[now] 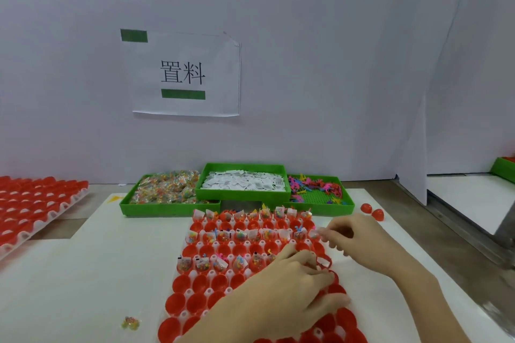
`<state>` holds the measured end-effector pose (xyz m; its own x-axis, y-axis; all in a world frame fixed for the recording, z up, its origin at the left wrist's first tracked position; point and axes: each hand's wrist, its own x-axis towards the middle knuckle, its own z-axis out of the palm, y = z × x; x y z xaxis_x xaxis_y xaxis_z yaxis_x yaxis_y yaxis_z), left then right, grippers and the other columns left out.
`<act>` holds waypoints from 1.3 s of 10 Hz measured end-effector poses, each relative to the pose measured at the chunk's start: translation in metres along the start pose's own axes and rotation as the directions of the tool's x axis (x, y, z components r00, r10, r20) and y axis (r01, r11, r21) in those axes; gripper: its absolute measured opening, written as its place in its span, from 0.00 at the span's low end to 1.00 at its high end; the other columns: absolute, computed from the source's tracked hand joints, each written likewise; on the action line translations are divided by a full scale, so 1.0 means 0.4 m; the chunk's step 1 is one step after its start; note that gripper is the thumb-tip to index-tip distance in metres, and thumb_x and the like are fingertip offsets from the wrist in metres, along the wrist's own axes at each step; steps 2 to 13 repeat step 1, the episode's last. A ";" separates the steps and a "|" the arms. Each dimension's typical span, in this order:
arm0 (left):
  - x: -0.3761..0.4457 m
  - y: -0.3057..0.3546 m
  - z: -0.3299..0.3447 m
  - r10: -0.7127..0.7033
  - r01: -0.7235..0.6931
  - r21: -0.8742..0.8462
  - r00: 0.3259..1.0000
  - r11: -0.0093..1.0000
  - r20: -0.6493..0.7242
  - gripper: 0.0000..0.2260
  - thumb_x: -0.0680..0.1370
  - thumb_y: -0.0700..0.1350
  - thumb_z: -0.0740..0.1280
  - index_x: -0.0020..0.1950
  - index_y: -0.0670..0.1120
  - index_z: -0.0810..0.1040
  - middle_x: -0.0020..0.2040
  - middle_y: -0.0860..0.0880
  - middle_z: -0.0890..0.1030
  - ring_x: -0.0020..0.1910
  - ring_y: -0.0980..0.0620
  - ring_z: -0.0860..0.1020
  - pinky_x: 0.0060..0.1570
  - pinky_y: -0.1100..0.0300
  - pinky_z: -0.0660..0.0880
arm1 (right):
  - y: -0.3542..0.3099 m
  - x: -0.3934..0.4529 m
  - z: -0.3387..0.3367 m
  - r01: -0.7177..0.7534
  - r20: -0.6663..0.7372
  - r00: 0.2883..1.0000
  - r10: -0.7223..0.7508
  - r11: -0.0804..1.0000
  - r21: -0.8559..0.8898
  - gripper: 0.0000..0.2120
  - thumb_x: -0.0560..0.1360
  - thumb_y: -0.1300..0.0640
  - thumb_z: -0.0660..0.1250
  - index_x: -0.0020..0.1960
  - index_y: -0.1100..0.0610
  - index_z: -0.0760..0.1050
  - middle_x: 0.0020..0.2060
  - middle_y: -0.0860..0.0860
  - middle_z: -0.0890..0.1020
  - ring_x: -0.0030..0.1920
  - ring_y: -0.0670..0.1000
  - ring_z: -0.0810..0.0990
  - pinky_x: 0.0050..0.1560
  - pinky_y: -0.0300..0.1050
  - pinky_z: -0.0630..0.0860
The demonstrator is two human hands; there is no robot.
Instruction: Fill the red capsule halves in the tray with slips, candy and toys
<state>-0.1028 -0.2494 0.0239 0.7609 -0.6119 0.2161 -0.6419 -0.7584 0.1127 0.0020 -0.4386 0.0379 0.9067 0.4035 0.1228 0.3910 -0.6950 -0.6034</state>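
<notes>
The white tray (pixel 192 291) of red capsule halves (pixel 201 282) is lying on the counter (pixel 83 281) in front of the person, and the filling is looking roughly half done. Three rows, alternating with bare ones from the far edge toward the middle, are already holding slips, candy and toys, while the rows between them and all the near rows are showing only empty red cups. The left hand (pixel 295 284) is reaching over the right part of the third filled row, its grip curled over the cups there; whether it is pinching anything I cannot tell. The right hand (pixel 348 237) is hovering at the right end of the second filled row, its blurred grip pinching something small and pale. Beyond the tray, three green bins are supplying candy packets (pixel 167 189), paper slips (pixel 243 181) and coloured toys (pixel 315 186). A stray candy packet (pixel 130 323) is lying on the near left counter.
</notes>
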 end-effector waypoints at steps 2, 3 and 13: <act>-0.034 -0.020 -0.004 -0.034 0.025 -0.058 0.985 0.998 -0.169 0.23 0.86 0.62 0.53 0.68 0.52 0.80 0.58 0.57 0.84 0.60 0.58 0.71 0.63 0.62 0.64 | -0.006 0.003 0.010 0.042 -0.135 0.990 -0.029 0.994 0.097 0.17 0.81 0.45 0.66 0.36 0.48 0.82 0.33 0.44 0.84 0.35 0.45 0.81 0.37 0.36 0.76; -0.034 -0.020 -0.004 -0.034 0.025 -0.058 0.985 0.998 -0.169 0.23 0.86 0.62 0.53 0.68 0.52 0.80 0.58 0.57 0.84 0.60 0.58 0.71 0.63 0.62 0.64 | -0.006 0.003 0.010 0.042 -0.135 0.990 -0.029 0.994 0.097 0.17 0.81 0.45 0.66 0.36 0.48 0.82 0.33 0.44 0.84 0.35 0.45 0.81 0.37 0.36 0.76; -0.034 -0.020 -0.004 -0.034 0.025 -0.058 0.985 0.998 -0.169 0.23 0.86 0.62 0.53 0.68 0.52 0.80 0.58 0.57 0.84 0.60 0.58 0.71 0.63 0.62 0.64 | -0.006 0.003 0.010 0.042 -0.135 0.990 -0.029 0.994 0.097 0.17 0.81 0.45 0.66 0.36 0.48 0.82 0.33 0.44 0.84 0.35 0.45 0.81 0.37 0.36 0.76</act>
